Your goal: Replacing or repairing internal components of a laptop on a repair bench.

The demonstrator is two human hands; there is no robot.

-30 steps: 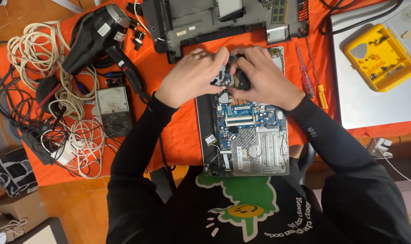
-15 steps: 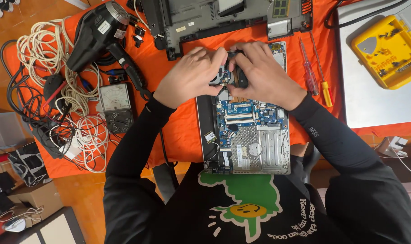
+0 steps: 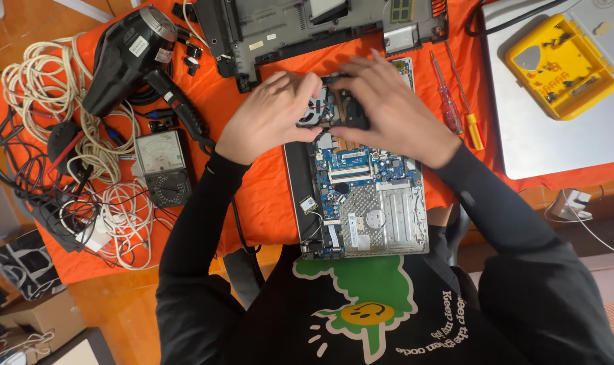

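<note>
An opened laptop base [image 3: 364, 203] with a blue circuit board and a silver metal plate lies on the orange cloth in front of me. At its far end sits a black cooling fan with a copper strip [image 3: 327, 111]. My left hand [image 3: 266, 115] pinches the fan's left side with curled fingers. On the fan's right side, my right hand [image 3: 388, 115] presses down over it and hides most of that part.
A black heat gun [image 3: 131, 57], an analog multimeter [image 3: 160, 159] and tangled white and black cables [image 3: 70, 182] lie left. A dark laptop cover [image 3: 320, 23] lies beyond. Two screwdrivers [image 3: 459, 101], a silver laptop lid [image 3: 564, 135] and a yellow parts case [image 3: 560, 64] sit right.
Both hands stay on the fan area, fingers shifting slightly. The view has drifted a little.
</note>
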